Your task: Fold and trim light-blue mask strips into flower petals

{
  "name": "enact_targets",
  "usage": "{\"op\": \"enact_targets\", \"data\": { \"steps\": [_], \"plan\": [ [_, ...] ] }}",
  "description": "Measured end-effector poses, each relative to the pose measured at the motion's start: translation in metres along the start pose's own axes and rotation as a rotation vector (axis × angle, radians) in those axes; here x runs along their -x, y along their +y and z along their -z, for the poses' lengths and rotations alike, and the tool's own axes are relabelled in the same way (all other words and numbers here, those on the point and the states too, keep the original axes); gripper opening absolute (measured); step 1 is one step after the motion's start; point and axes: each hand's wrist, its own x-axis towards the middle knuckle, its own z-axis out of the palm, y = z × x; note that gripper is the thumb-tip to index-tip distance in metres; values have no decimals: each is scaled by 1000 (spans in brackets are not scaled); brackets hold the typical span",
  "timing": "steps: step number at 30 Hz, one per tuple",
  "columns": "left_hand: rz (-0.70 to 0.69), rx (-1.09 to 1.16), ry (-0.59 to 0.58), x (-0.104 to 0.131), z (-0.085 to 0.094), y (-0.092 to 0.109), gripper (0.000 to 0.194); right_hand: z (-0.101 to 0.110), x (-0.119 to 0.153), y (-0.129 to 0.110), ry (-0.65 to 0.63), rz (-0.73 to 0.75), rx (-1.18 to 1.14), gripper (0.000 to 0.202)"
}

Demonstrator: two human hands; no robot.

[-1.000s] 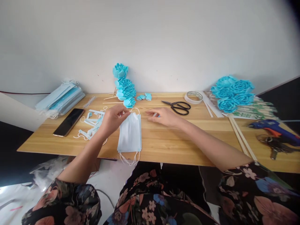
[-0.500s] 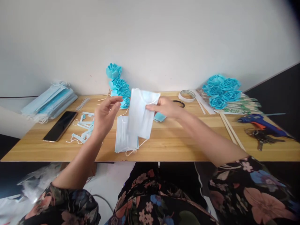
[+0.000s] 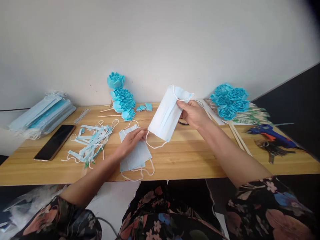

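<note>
My right hand (image 3: 193, 113) pinches the upper right corner of a pale blue face mask (image 3: 166, 115), thumb in front, and holds it tilted above the table. One white ear loop hangs from its lower end. My left hand (image 3: 133, 138) lies low over the face masks on the table (image 3: 140, 158), its fingers stretched out to the right and close together. These masks overlap at an angle, with white loops spread at both ends. The left hand covers part of their upper side, and its fingertips end just left of the raised mask.
Cut mask strips (image 3: 93, 141), a phone (image 3: 55, 142) and a mask stack (image 3: 45, 115) lie left. Blue fabric flowers (image 3: 122, 100) and small blue pieces (image 3: 145, 107) are behind. To the right are more flowers (image 3: 231, 100), wooden sticks (image 3: 238, 136), a glue gun (image 3: 271, 133) and keys (image 3: 272, 150).
My right hand has moved right with the mask, which tilts more. My left hand has come down and right over the table masks, where a second, angled mask now shows.
</note>
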Motion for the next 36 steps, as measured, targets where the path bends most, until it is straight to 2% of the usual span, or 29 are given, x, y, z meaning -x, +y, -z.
{"op": "enact_targets", "data": {
  "steps": [2,4,7,9,11,13,15,17,18,19,21,22,25,28,30,32,34,36],
  "plan": [
    [62,78,0,8,6,-5,45,10,0,2,33,-15,-7,44],
    [116,202,4,9,11,-7,49,11,0,7,7,-42,9,45],
    [126,411,-17,-4,9,1,54,-4,2,13,-100,-94,42,43],
    [130,510,-72,-18,3,12,60,-20,2,13,-175,-100,58,41],
    [141,511,-17,-31,-1,22,62,-31,1,8,-276,-79,110,41],
    [112,461,117,-39,3,29,56,-30,-2,4,-321,-1,225,41],
    [66,402,233,-42,17,33,46,-18,-3,4,-326,98,429,40],
    [26,328,299,-38,36,37,42,-2,-3,11,-276,179,737,40],
    [17,295,324,-35,46,39,42,6,-3,17,-292,216,894,40],
    [4,275,367,-32,56,42,40,12,-2,24,-375,260,1016,43],
    [-19,260,426,-25,71,50,36,17,2,37,-537,340,1150,47],
    [-29,241,447,-21,77,54,34,17,4,43,-579,377,1192,43],
    [-47,250,510,-12,89,63,22,12,11,54,-536,450,1260,30],
    [-74,402,496,-4,95,67,21,11,12,59,-427,439,1216,21],
    [-75,498,459,1,96,67,25,14,10,61,-338,323,1091,16],
    [-62,556,451,4,96,66,27,18,7,62,-217,117,823,22],
    [-47,605,463,6,93,66,26,21,5,60,-112,-90,457,28],
    [-17,634,457,5,86,68,26,22,4,56,-42,-227,147,29]
  ]
}}
